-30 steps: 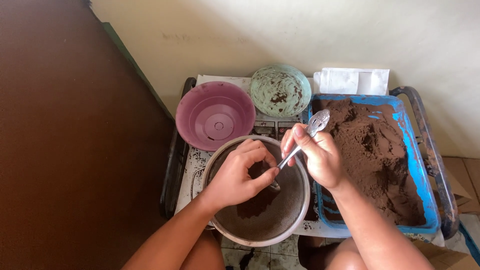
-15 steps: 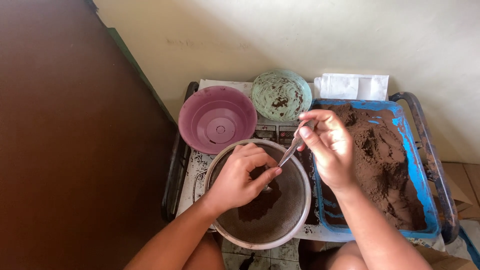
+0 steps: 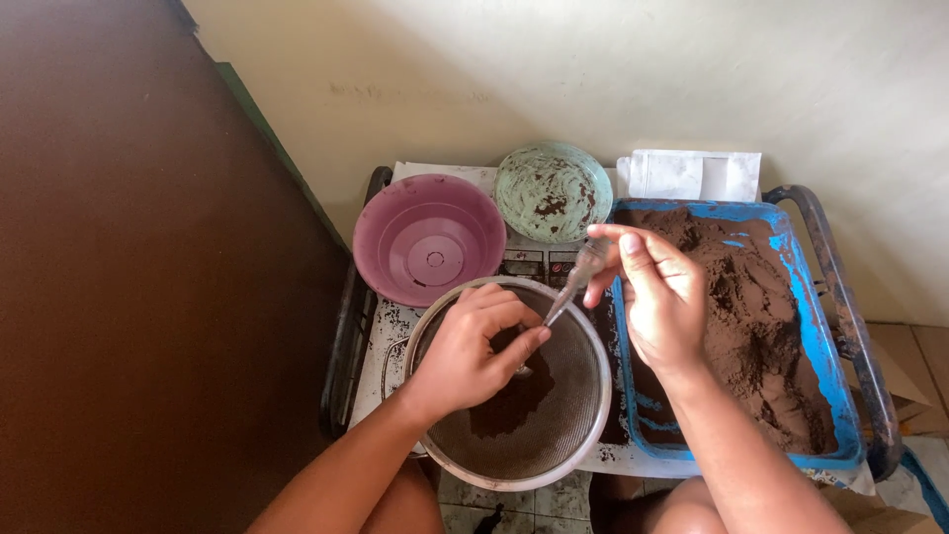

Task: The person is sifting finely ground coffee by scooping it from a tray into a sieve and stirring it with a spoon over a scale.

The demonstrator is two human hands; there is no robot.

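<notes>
Soft, even daylight — no glare

Shadows are weak, the left floor is darker, and the spoon (image 3: 578, 282) is slightly blurred — edges bend a little.

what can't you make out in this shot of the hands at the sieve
- Spoon bowl end: head view, hidden behind the left hand.
- Sieve mesh under that hand: covered.
- Blue tray near corner: hidden by the right hand and forearm.
- Spoon handle top: blurred.

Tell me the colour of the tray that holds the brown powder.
The tray is blue, seen in the head view.
</notes>
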